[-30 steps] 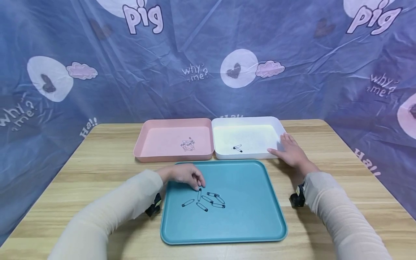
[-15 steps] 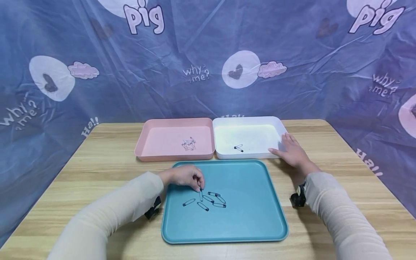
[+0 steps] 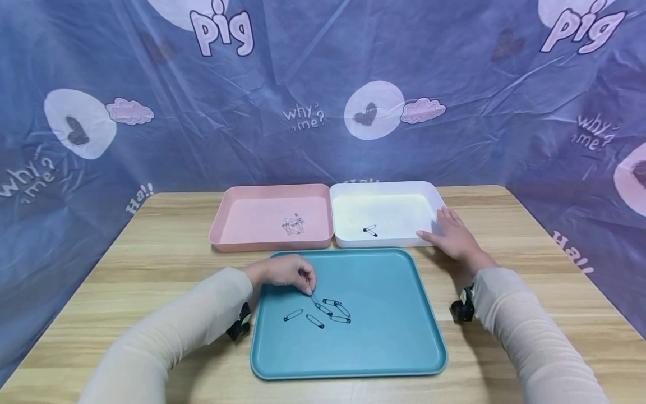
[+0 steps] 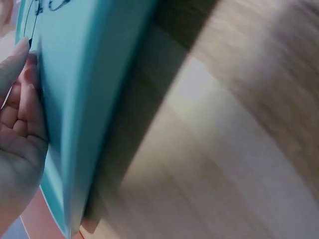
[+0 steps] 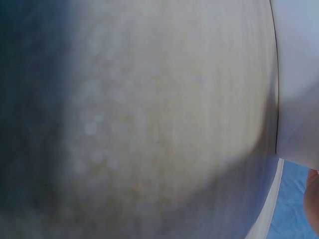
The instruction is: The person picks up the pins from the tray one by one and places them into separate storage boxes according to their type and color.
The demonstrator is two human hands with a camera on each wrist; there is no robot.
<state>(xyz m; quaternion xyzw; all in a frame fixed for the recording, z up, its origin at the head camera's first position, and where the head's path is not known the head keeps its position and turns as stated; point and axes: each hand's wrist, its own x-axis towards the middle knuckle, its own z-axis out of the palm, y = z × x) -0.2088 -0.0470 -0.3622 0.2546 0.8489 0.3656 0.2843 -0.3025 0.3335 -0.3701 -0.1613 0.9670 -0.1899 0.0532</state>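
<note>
Head view: left hand (image 3: 289, 272) pinches pin (image 3: 315, 299) over teal tray (image 3: 383, 342), more pins (image 3: 315, 321) near; right hand (image 3: 453, 238), thumb apart from fingers, touches white tray (image 3: 378, 243).

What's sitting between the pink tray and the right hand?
In the head view, the white tray, with black-ended pins in it, lies between the pink tray and the right hand, which touches its side.

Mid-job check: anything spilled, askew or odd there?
Nothing stands out. The loose dark safety pins lie inside the teal tray; the pink tray and white tray sit side by side. The left hand pinches one pin; the right hand touches the white tray.
</note>
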